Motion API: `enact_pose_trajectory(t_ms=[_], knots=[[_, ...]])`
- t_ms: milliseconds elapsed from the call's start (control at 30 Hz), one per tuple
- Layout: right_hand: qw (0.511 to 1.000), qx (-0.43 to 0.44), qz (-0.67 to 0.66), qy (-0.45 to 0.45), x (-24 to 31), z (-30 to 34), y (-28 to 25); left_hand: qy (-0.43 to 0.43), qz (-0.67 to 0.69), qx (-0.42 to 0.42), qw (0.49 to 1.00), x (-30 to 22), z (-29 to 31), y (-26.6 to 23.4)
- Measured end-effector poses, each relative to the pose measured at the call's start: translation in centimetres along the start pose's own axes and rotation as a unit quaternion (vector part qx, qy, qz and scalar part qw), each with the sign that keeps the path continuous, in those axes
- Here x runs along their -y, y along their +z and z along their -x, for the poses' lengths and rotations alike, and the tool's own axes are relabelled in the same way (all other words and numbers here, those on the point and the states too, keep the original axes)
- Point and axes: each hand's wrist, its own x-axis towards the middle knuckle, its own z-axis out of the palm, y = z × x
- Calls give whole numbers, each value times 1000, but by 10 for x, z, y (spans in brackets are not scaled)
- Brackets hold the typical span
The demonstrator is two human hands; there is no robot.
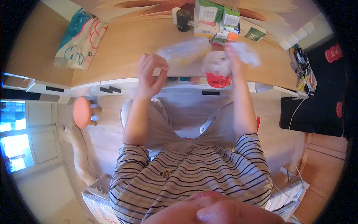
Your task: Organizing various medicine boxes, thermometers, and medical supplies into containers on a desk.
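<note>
Right hand [234, 59] grips a clear bag [218, 69] with red bottom; left hand [151, 74] half-open near blurred clear package [184, 50].

Your right hand [234, 61] holds a crumpled plastic bag [218, 69] above the desk [123, 48]; your left hand [151, 72] is half open beside another clear bag [184, 50].
</note>
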Motion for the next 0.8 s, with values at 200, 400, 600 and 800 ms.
enact_pose_trajectory(t_ms=[200,400,600,800], knots=[[826,150,-531,-117,88,38,5,-54,-8,-62,997,7,12,1],[882,13,-195,-428,68,68,80,75,-40,-16,996,7,2,0],[941,108,127,-295,35,73,95,-10,116,-68,991,34,11,0],[841,354,341,-227,8,59,90,35,101,-47,993,31,10,-10]])
